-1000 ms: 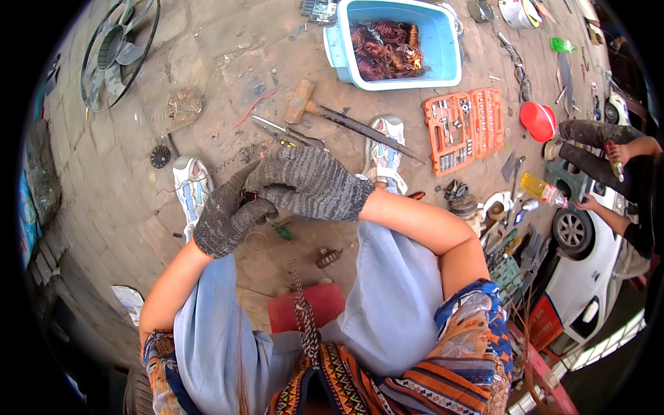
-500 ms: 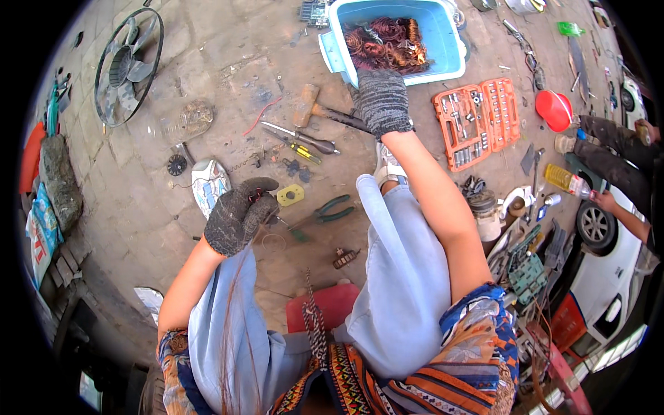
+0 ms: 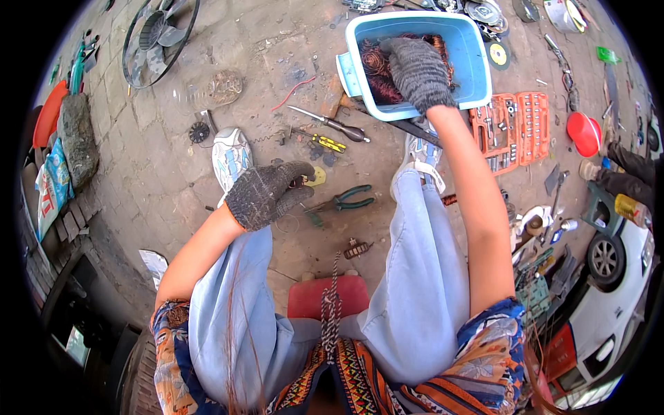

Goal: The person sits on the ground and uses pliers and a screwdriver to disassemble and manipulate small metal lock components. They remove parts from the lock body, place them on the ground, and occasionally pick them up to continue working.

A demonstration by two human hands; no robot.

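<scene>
My right hand (image 3: 420, 72), in a dark grey knit glove, reaches into a light blue plastic tub (image 3: 348, 75) and rests on coils of copper wire (image 3: 374, 61). Its fingertips are hidden, so I cannot tell whether it grips any wire. My left hand (image 3: 270, 194), gloved the same way, is over the ground by my left shoe, fingers curled toward the thumb. Something small and dark reddish shows at its fingertips, too small to name. Close by lie a flat yellow piece (image 3: 317, 176) and green-handled pliers (image 3: 346, 200).
Around me lie a dark-handled screwdriver (image 3: 342, 130), a yellow screwdriver (image 3: 328, 143), a hammer (image 3: 333, 95) partly behind the tub, and an orange socket set (image 3: 515, 128). A fan (image 3: 156, 34) is at far left. Another person stands at right near a red bucket (image 3: 584, 134).
My right hand has moved from the tub's near rim into it, onto the copper wire. My left hand has shifted slightly right, its fingers reaching farther out. The whole view has shifted.
</scene>
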